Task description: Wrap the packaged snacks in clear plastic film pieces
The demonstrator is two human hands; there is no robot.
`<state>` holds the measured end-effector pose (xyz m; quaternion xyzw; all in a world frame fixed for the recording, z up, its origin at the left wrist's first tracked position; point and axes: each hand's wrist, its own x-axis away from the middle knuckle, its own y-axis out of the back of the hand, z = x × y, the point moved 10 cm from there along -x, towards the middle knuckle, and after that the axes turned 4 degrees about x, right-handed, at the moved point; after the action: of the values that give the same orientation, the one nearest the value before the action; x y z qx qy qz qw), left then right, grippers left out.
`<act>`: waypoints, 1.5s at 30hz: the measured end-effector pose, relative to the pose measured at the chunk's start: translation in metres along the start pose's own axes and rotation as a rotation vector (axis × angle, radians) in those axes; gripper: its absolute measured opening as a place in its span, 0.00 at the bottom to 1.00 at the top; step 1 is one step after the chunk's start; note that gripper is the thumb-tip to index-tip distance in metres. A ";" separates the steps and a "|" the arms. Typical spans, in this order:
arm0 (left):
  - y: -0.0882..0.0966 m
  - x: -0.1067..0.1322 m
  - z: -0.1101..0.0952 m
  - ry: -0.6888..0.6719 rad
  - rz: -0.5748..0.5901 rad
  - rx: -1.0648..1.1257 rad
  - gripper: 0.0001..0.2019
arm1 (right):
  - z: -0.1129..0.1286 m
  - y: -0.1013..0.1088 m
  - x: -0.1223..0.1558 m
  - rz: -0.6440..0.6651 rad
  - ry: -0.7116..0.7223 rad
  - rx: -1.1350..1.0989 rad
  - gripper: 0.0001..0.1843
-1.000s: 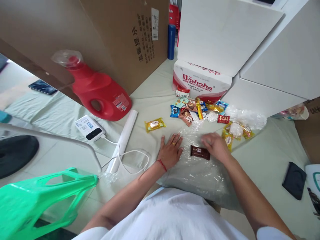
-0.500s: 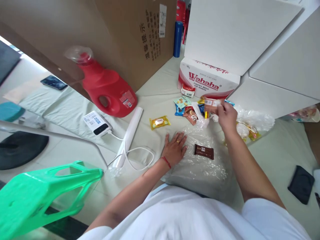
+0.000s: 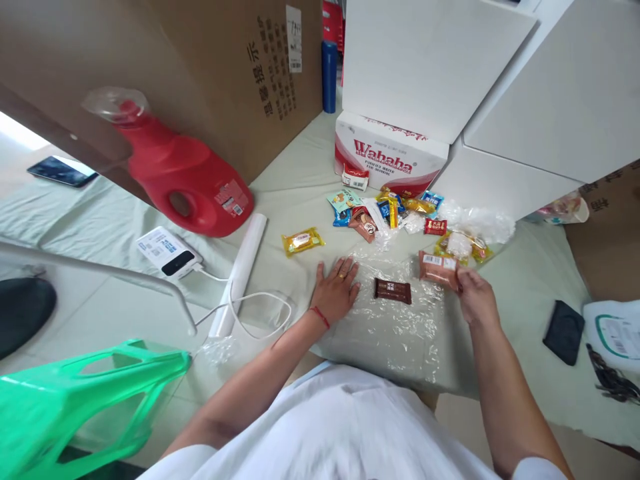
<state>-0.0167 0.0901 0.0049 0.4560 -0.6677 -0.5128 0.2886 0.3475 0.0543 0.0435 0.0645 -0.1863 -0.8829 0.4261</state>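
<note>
My right hand (image 3: 477, 297) pinches one end of a brown snack packet (image 3: 438, 269) with a white label and holds it over the right side of a clear plastic sheet (image 3: 395, 340). Flat on the sheet's left edge lies my left hand (image 3: 336, 291), fingers spread, with nothing in it. Between the hands a dark brown wrapped bar (image 3: 393, 291) rests on the plastic. A yellow snack packet (image 3: 303, 241) lies beyond my left hand. Farther back is a loose pile of wrapped snacks (image 3: 364, 223), and a small red packet (image 3: 435, 227) lies right of it.
A Wahaba-labelled water carton (image 3: 390, 155) stands behind the snacks. To the left are a red jug (image 3: 190, 177), a power bank (image 3: 169, 252) with a white cable, a white roll (image 3: 240, 273) and a green plastic stool (image 3: 85, 400). A black pouch (image 3: 564, 332) lies at right.
My right hand has drawn the brown packet from the snack pile toward me and to the right. My left hand stays flat on the plastic. The whole view has shifted somewhat.
</note>
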 end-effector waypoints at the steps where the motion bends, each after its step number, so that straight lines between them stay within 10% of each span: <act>1: 0.000 0.000 0.000 -0.001 0.004 -0.002 0.28 | 0.018 0.009 -0.009 -0.115 0.111 0.108 0.29; 3: -0.001 -0.001 0.000 -0.001 0.012 -0.005 0.28 | 0.056 0.009 -0.021 -0.269 0.328 0.295 0.25; 6: 0.000 -0.001 0.000 0.007 0.018 -0.014 0.28 | 0.093 -0.054 -0.043 -0.060 0.488 0.408 0.19; 11: 0.001 -0.001 0.000 0.007 0.014 -0.035 0.28 | 0.106 -0.184 -0.072 0.215 0.437 0.724 0.21; 14: 0.001 -0.001 0.000 0.015 0.025 -0.027 0.28 | 0.104 -0.219 -0.087 0.270 0.390 0.848 0.22; 21: 0.001 -0.001 0.000 0.017 0.029 0.006 0.28 | 0.144 -0.136 -0.025 0.220 0.894 0.703 0.26; 25: 0.001 -0.001 0.000 0.013 0.033 0.005 0.28 | 0.103 -0.124 0.064 0.563 0.991 0.725 0.22; 29: 0.000 -0.002 0.000 0.013 0.035 -0.004 0.28 | 0.049 -0.137 0.114 0.636 0.992 0.852 0.27; 34: 0.000 -0.001 -0.002 0.013 0.032 -0.019 0.28 | 0.031 -0.144 0.122 0.639 1.015 0.949 0.31; 45: -0.001 -0.001 -0.001 0.033 0.029 -0.028 0.28 | 0.069 -0.123 0.112 0.631 0.992 0.754 0.35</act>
<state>-0.0150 0.0899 0.0049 0.4506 -0.6621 -0.5103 0.3134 0.1689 0.0564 0.0649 0.5464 -0.2732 -0.4582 0.6456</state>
